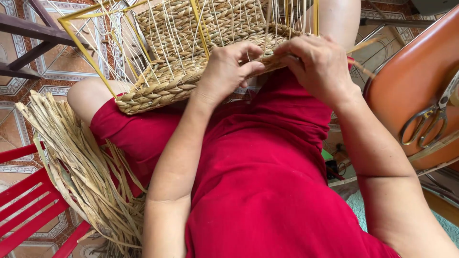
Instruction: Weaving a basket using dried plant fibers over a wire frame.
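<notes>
I see the half-woven basket (191, 52) resting on the lap, its straw rows built up on a yellow wire frame (86, 52). My left hand (227, 69) pinches the rim; my right hand (318, 64) grips a twisted straw strand (272, 59). Weaving the top row, I judge; the strand must tuck between uprights. Loose dried straw (81, 162) lies left, scissors (428, 126) right.

head cam | steep downward | close over lap (258, 181)

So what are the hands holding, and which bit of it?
Both the left hand and the right hand pinch a braided straw strand at the near edge of the woven basket.
</notes>
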